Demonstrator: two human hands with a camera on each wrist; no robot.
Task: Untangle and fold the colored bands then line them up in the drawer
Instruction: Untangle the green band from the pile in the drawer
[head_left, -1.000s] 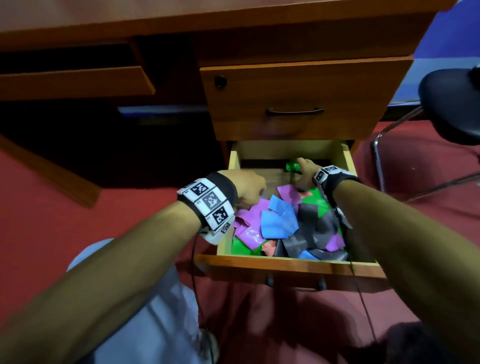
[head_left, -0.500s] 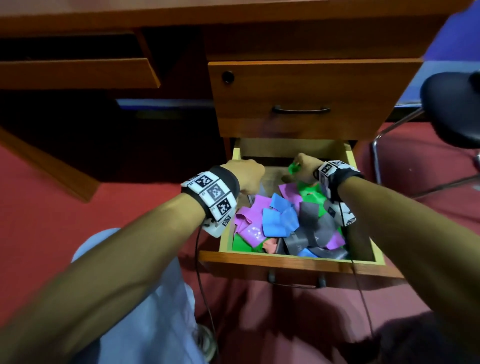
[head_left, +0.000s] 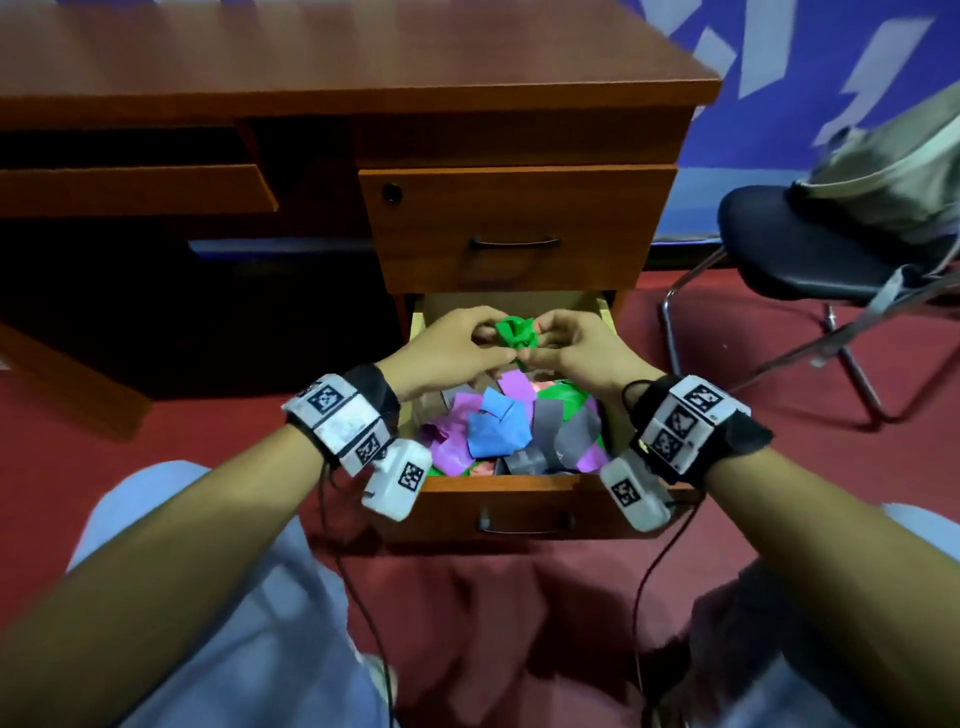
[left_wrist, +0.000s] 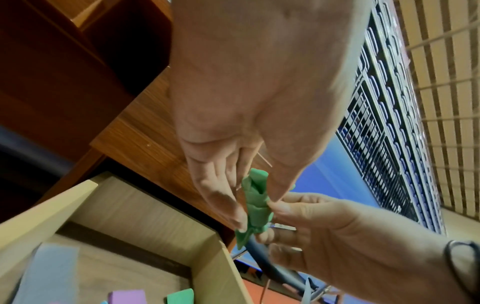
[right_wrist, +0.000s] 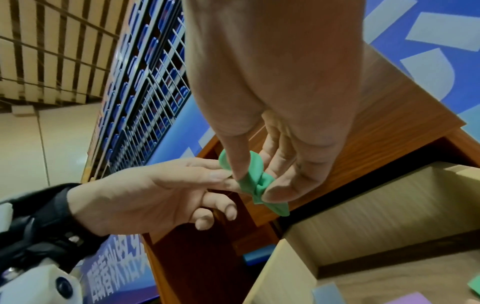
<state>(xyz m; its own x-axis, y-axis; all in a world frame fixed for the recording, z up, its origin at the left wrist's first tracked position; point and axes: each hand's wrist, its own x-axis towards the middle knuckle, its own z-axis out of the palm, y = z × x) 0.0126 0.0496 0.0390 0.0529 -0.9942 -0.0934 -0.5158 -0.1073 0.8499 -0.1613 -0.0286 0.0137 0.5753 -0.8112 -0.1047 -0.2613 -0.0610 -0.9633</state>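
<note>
Head view, near to far: an open lower wooden drawer of a brown wooden desk is seen, with a loose heap of purple, blue, grey and green flat bands lying inside. Above its back end, a crumpled green elastic band is pinched from both sides by the left hand and the right hand. A closed upper drawer is seen beyond; a black chair is placed at right.

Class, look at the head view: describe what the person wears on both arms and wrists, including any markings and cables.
Both forearms are bare, with no sleeves. The left wrist and the right wrist each carry a black band with white blocks printed with black square tag patterns. A white camera housing, also tagged, hangs beneath each wrist, trailing a thin black cable.
</note>
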